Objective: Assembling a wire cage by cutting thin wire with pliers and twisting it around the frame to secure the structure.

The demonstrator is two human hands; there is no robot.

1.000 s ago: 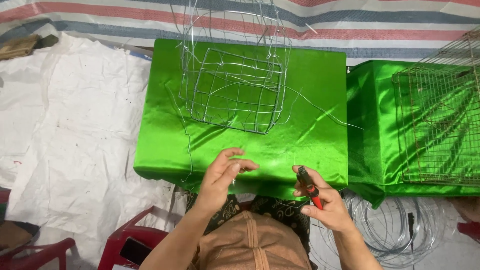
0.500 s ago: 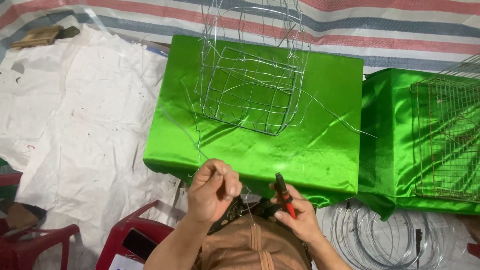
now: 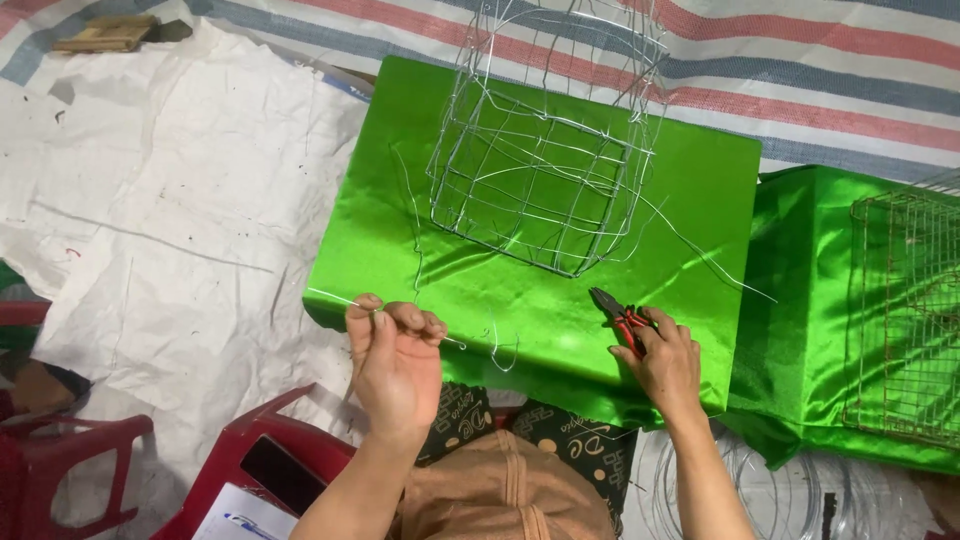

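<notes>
Left hand is raised over the near edge of the desk, its fingertips pressed together on a thin length of wire that runs out to the left of the fingers. Right hand is closed around red-handled pliers, their dark tips pointing up and left over the green cloth. Just beyond both hands, on the middle of the desk, stands a half-built wire cage: its square base grid is laid and its side wires rise up out of the top of the view, but several loose ends trail across the cloth, so it looks well begun and not yet finished, as far as can be judged. Further right, on a second green-covered block, lies a rusty mesh panel. Coils of wire lie on the floor below, and red plastic stools stand at the left.
</notes>
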